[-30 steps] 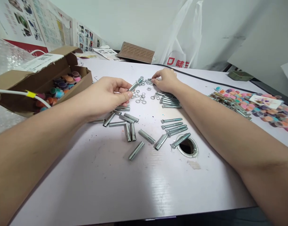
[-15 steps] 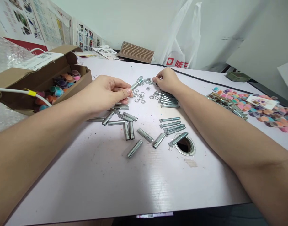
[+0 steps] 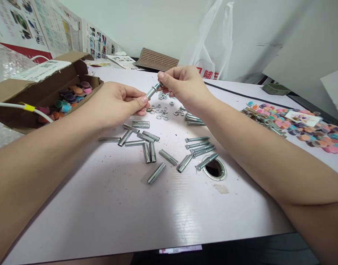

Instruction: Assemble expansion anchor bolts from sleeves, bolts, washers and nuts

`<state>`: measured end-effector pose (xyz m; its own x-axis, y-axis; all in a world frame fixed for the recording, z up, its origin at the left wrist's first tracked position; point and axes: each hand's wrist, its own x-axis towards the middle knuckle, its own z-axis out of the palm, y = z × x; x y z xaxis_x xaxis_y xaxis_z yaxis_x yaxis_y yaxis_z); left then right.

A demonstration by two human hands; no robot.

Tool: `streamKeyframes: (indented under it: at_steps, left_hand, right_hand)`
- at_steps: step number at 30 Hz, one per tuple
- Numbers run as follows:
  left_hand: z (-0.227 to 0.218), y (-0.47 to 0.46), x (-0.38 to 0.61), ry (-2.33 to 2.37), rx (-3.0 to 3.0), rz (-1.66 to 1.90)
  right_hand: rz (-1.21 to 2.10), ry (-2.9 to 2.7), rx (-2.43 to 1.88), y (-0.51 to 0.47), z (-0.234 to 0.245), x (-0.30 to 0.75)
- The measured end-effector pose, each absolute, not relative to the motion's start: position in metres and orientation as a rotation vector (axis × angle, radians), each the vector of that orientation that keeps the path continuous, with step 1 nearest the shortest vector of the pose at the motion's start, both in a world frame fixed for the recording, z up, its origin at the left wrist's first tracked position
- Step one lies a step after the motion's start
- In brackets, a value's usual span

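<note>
Between the thumb and fingers of my left hand (image 3: 123, 101) is an expansion bolt (image 3: 151, 92), a metal sleeve with a washer near its upper end, tilted up to the right. My right hand (image 3: 187, 84) pinches a small nut (image 3: 161, 84) at the bolt's threaded tip; the fingers partly cover it. Below the hands lie loose washers (image 3: 158, 117), and nuts (image 3: 171, 103) sit just behind them. Several slotted metal sleeves (image 3: 156, 173) are scattered nearer me. Bolts (image 3: 197, 139) lie in a group under my right forearm.
An open cardboard box (image 3: 98, 88) of coloured caps stands at left, with a white cable (image 3: 11, 105) before it. A round hole (image 3: 224, 173) pierces the table at right, a bolt across it. Finished-looking anchors (image 3: 261, 119) and coloured caps (image 3: 304, 138) lie far right.
My right hand has lifted from the nut pile and moved left to the bolt's tip, bringing a nut. My left hand has shifted slightly left and up with the bolt.
</note>
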<state>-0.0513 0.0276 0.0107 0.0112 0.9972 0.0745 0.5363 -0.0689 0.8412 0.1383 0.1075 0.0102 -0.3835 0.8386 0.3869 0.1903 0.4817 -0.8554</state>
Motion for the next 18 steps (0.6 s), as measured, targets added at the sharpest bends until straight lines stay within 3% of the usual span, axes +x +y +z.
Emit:
streamKeyframes:
  at_steps: [6, 18]
  left_hand:
    - [0.011, 0.025, -0.050, 1.516, 1.661, 0.973]
    - [0.007, 0.027, -0.047, 1.395, 1.516, 1.131]
  right_hand:
    - [0.883, -1.841, -0.831, 0.106, 0.008, 0.137]
    - [1.204, -1.683, -0.829, 0.095, 0.007, 0.134]
